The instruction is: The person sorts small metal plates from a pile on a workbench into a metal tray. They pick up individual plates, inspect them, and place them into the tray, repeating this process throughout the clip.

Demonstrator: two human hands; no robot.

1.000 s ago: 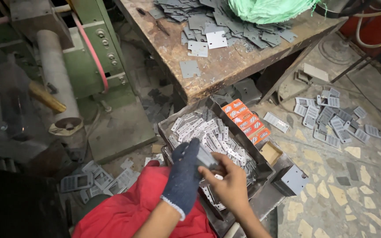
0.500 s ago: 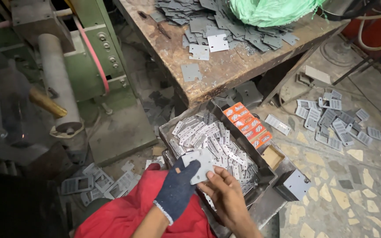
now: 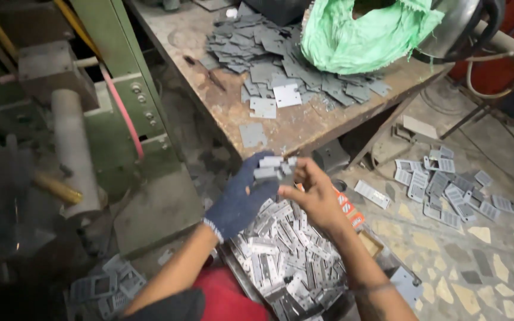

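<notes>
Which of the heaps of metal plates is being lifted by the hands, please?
The small stack held between the gloved left hand and bare right hand, above the tray heap.

My left hand (image 3: 242, 199) wears a dark blue knitted work glove with a pale ribbed cuff, my right hand (image 3: 316, 199) is bare, both forearms are uncovered, and a thin band circles my right wrist.
</notes>
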